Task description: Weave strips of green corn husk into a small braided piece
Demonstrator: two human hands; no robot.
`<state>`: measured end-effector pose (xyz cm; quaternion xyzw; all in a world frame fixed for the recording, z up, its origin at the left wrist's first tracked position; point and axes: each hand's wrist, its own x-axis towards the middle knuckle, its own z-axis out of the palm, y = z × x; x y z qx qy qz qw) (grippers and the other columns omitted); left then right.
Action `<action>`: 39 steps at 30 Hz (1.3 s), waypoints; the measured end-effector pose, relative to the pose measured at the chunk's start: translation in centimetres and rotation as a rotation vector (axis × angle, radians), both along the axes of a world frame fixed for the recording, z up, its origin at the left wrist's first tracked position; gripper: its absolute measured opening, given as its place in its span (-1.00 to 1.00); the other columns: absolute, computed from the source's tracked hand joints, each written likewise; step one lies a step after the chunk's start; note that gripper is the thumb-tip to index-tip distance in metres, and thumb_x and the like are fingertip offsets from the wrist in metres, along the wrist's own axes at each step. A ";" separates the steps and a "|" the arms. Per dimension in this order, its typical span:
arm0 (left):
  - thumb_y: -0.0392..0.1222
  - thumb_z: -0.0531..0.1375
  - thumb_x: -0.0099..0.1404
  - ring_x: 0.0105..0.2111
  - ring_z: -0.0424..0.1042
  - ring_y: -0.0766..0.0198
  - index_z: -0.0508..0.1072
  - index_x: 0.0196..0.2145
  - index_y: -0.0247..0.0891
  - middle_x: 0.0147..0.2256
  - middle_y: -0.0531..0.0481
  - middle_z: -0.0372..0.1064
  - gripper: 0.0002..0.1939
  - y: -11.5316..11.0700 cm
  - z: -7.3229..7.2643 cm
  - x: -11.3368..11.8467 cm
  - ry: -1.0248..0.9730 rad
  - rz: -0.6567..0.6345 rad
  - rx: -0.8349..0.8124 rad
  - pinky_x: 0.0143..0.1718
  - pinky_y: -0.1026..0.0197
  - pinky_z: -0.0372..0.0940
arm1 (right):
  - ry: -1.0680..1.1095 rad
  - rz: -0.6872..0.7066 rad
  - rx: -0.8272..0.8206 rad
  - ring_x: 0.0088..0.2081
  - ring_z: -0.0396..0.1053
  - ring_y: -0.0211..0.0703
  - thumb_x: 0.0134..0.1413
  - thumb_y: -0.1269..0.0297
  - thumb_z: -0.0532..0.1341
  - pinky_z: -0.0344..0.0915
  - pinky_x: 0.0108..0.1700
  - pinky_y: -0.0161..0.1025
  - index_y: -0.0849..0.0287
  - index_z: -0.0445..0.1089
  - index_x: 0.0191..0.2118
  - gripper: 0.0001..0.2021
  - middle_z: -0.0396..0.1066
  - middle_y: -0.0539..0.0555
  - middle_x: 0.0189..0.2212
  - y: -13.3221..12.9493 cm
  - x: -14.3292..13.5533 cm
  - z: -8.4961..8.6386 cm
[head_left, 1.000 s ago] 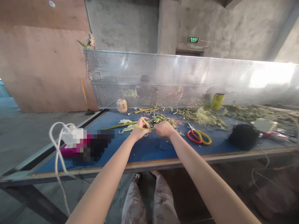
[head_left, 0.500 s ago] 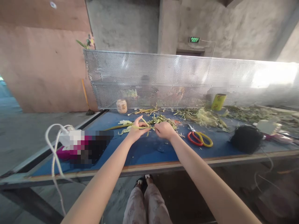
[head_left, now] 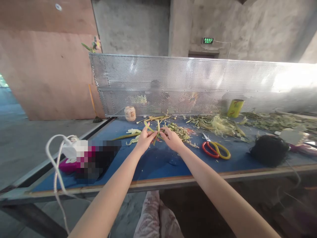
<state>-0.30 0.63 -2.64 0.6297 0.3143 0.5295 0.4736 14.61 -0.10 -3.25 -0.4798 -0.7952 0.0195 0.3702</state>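
Above the blue tabletop, my left hand (head_left: 145, 139) pinches some narrow yellow-green plant strips (head_left: 158, 126), which cross between my fingers. My right hand (head_left: 171, 138) is closed on the same strips from the other side, its fingertips almost touching the left ones. One strip end stands upright between the hands and another slants up to the left. Just beyond the right hand lies a pile of small green plant scraps (head_left: 182, 132). Pale curled strips (head_left: 133, 141) and a long green stalk (head_left: 123, 136) lie left of my left hand.
Scissors with red and yellow handles (head_left: 216, 149) lie to the right, near a black fuzzy bundle (head_left: 269, 150). A jar (head_left: 130, 113), a yellow-green can (head_left: 235, 108) and dried leaves (head_left: 218, 125) stand or lie along the perforated metal screen (head_left: 158, 72). A white charger with cables (head_left: 74, 148) is at left.
My right hand has opened from a fist into a fingertip pinch. One strip end now points upright between the hands. The view has shifted slightly.
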 end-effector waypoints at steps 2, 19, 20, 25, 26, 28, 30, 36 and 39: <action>-0.20 0.18 0.08 -0.60 0.34 0.32 -0.14 0.17 -0.31 -0.59 0.07 0.36 -0.21 -0.1 0.1 0.0 0.015 -0.016 -0.001 -0.65 0.37 0.07 | 0.185 0.055 -0.058 -0.55 0.23 -0.27 0.12 0.15 -0.06 0.12 -0.46 -0.35 0.19 0.20 -0.03 -0.64 0.31 -0.03 -0.58 0.0 -0.2 -0.1; -0.22 0.10 0.14 -0.54 0.27 0.38 0.16 -0.01 -0.24 -0.43 0.02 0.31 -0.57 -1.5 0.5 0.0 0.138 -0.107 0.047 -0.57 0.33 0.15 | 0.631 0.247 0.020 -0.43 0.22 -0.26 0.00 0.26 0.09 0.18 -0.33 -0.29 0.18 0.37 -0.53 -0.80 0.21 0.01 -0.51 -0.4 -1.1 0.2; -0.22 0.08 0.16 -0.53 0.26 0.39 0.15 0.01 -0.24 -0.43 0.03 0.31 -0.57 -1.6 0.7 0.1 0.142 -0.117 0.059 -0.55 0.33 0.15 | 0.650 0.253 0.014 -0.43 0.22 -0.26 0.01 0.26 0.09 0.18 -0.32 -0.29 0.18 0.37 -0.53 -0.79 0.22 0.00 -0.53 -0.5 -1.0 0.3; -0.23 0.03 0.20 -0.55 0.19 0.40 0.08 0.09 -0.21 -0.46 0.05 0.28 -0.52 -1.8 1.4 0.7 0.112 -0.145 0.111 -0.50 0.31 0.14 | 0.752 0.255 0.025 -0.42 0.23 -0.27 0.02 0.24 0.08 0.16 -0.30 -0.29 0.18 0.38 -0.51 -0.79 0.23 -0.01 -0.54 -0.5 -0.6 0.6; -0.23 0.04 0.20 -0.55 0.18 0.40 0.08 0.09 -0.20 -0.46 0.06 0.27 -0.52 -1.9 1.5 0.8 0.098 -0.150 0.113 -0.50 0.31 0.14 | 0.774 0.240 0.034 -0.42 0.23 -0.27 0.01 0.24 0.09 0.16 -0.30 -0.30 0.18 0.38 -0.51 -0.79 0.22 -0.01 -0.54 -0.5 -0.6 0.6; -0.22 0.04 0.19 -0.54 0.19 0.38 0.09 0.09 -0.17 -0.47 0.06 0.27 -0.51 -2.0 1.5 0.8 0.073 -0.156 0.108 -0.49 0.31 0.14 | 0.811 0.214 0.036 -0.43 0.22 -0.27 0.00 0.23 0.10 0.16 -0.32 -0.31 0.18 0.37 -0.52 -0.79 0.21 -0.02 -0.55 -0.5 -0.8 0.8; -0.22 0.06 0.18 -0.54 0.20 0.37 0.10 0.09 -0.16 -0.49 0.06 0.27 -0.50 -1.9 1.6 0.8 0.057 -0.154 0.097 -0.50 0.31 0.14 | 0.817 0.198 0.012 -0.44 0.22 -0.27 -0.01 0.22 0.09 0.16 -0.34 -0.31 0.18 0.38 -0.51 -0.79 0.20 -0.02 -0.55 -0.4 -0.8 1.1; -0.19 0.10 0.15 -0.57 0.25 0.36 0.09 0.11 -0.13 -0.46 0.04 0.36 -0.45 -1.1 2.4 1.1 0.034 -0.169 0.096 -0.49 0.28 0.20 | 0.761 0.129 -0.090 -0.50 0.21 -0.26 -0.06 0.10 0.10 0.16 -0.45 -0.34 0.20 0.39 -0.46 -0.74 0.24 -0.01 -0.59 0.7 -0.2 1.8; -0.18 0.13 0.13 -0.53 0.34 0.33 0.02 0.14 -0.13 -0.39 0.00 0.40 -0.38 -0.7 2.8 1.2 0.043 -0.179 0.047 -0.37 0.22 0.26 | 0.703 0.120 -0.201 -0.60 0.15 -0.28 -0.02 0.05 0.04 0.09 -0.56 -0.34 0.21 0.36 -0.50 -0.66 0.16 -0.04 -0.69 1.6 0.3 1.5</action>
